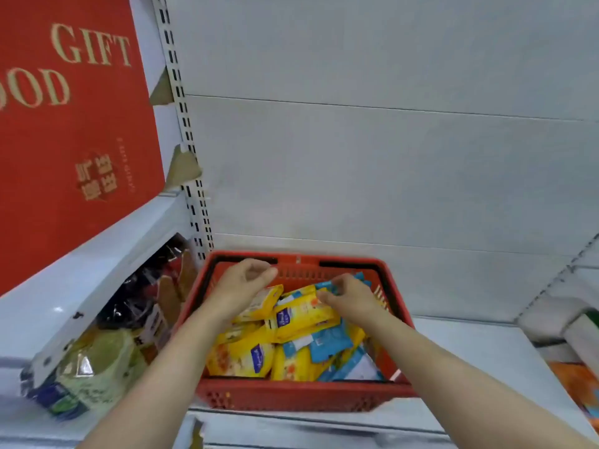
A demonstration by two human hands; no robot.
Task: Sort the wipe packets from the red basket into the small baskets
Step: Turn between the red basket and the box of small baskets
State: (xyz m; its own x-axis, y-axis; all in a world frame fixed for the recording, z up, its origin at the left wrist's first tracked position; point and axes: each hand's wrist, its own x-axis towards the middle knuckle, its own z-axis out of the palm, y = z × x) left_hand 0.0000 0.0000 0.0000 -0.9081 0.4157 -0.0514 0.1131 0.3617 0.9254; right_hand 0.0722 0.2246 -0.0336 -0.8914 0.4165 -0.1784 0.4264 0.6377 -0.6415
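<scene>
Wipe packets (291, 335) fill red basket (291, 395); right hand (348, 298) pinches one.

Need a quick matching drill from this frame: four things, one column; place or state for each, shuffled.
Things:
1. left hand
2. right hand
3. red plastic basket
4. red box with gold GIFT lettering

States:
A. on the upper left shelf
B. pinches a blue wipe packet
C. holds yellow wipe packets and blue ones
D. fingers loosely curled, holding nothing

Pairs: 1-D, 2-B, 3-C, 4-A
</scene>
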